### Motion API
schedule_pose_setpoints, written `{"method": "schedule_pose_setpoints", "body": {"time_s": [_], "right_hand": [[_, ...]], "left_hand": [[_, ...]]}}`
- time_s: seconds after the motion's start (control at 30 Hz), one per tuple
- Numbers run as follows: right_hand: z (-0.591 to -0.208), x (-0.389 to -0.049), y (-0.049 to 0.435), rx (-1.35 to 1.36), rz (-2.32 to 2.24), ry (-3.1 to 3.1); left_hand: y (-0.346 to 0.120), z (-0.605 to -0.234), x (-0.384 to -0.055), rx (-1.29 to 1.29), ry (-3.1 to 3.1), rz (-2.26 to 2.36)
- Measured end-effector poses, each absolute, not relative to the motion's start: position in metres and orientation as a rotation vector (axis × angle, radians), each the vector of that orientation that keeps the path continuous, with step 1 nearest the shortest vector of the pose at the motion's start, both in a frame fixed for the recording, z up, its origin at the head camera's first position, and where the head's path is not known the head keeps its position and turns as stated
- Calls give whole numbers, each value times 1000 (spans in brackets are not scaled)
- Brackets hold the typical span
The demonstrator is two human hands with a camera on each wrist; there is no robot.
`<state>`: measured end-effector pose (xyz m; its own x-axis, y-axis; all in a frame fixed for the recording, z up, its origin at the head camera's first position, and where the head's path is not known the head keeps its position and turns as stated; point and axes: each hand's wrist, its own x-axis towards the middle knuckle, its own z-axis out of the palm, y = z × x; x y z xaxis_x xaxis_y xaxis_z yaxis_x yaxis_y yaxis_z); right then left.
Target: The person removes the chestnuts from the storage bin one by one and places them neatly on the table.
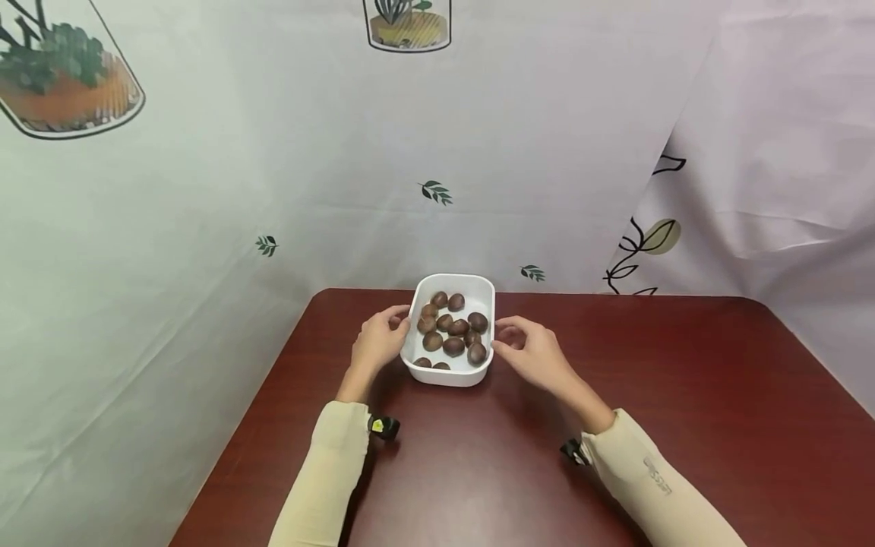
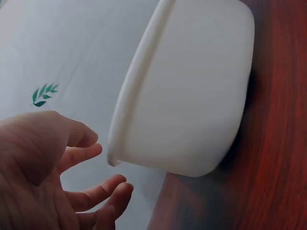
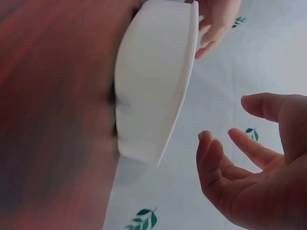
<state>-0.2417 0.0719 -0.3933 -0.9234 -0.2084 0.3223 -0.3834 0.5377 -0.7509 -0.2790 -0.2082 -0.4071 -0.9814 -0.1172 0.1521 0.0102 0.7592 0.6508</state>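
Note:
A white rectangular container point(image 1: 447, 377) with rounded corners sits near the far edge of the table. Several brown chestnuts point(image 1: 454, 346) lie loose inside it, with bare white bottom showing between them. My left hand point(image 1: 377, 340) is at the container's left side, fingers loosely bent; in the left wrist view its fingertips point(image 2: 91, 139) stand just off the rim. On the opposite side is my right hand point(image 1: 536, 357), thumb and fingers spread apart. The right wrist view shows a gap between those fingers point(image 3: 211, 158) and the container wall point(image 3: 151, 81). Neither hand holds anything.
The dark red wooden table point(image 1: 444, 471) has rounded far corners. Behind it hangs a pale cloth point(image 1: 547, 152) printed with leaves and plant jars, and its folds come down along the table's far edge. Black straps with small devices point(image 1: 384, 427) are on both wrists.

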Motion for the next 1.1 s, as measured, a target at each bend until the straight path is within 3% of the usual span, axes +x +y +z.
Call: {"method": "schedule_pose_setpoints", "body": {"time_s": [0.53, 1.1], "right_hand": [[-396, -272, 7, 564, 1477, -2633], [-410, -296, -8, 589, 1333, -2798]], "left_hand": [[-206, -430, -286, 112, -2682, -1273], [-204, -431, -285, 123, -2676, -1279]]}}
